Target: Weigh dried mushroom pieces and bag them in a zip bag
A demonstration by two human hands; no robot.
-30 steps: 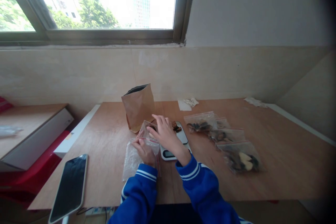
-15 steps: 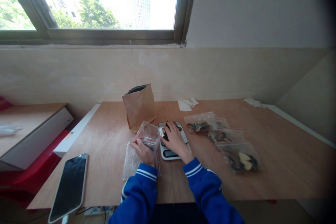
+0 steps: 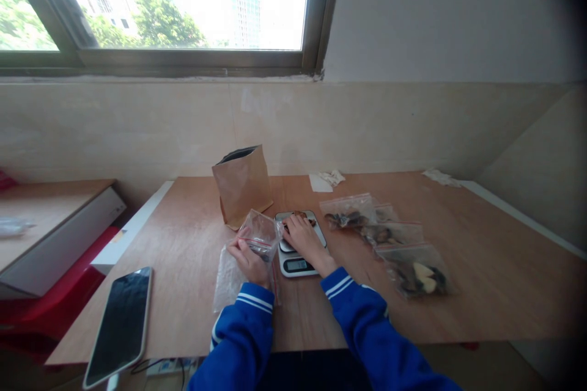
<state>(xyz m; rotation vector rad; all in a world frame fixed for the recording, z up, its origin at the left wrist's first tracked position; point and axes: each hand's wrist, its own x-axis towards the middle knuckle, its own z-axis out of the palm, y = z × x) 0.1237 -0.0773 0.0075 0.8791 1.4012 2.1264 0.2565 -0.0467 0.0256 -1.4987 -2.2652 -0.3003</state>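
Observation:
My left hand (image 3: 247, 259) is closed on a small clear zip bag (image 3: 260, 233) with a red seal line, holding it up just left of a small white kitchen scale (image 3: 298, 264). My right hand (image 3: 302, 237) rests on the scale's platform with fingers curled over dark dried pieces (image 3: 300, 215); what the fingers hold is hidden. A stack of empty clear bags (image 3: 225, 281) lies under my left wrist. A brown paper bag (image 3: 242, 184) stands open behind the scale.
Three filled zip bags (image 3: 397, 247) of dark dried pieces lie in a row right of the scale on the wooden table (image 3: 481, 281). A phone (image 3: 120, 324) lies face up at the front left. Crumpled paper (image 3: 328, 179) sits by the wall.
My right hand left the mouth of the clear bag and moved right onto the scale platform, curling over the pieces there. The left hand kept holding the bag.

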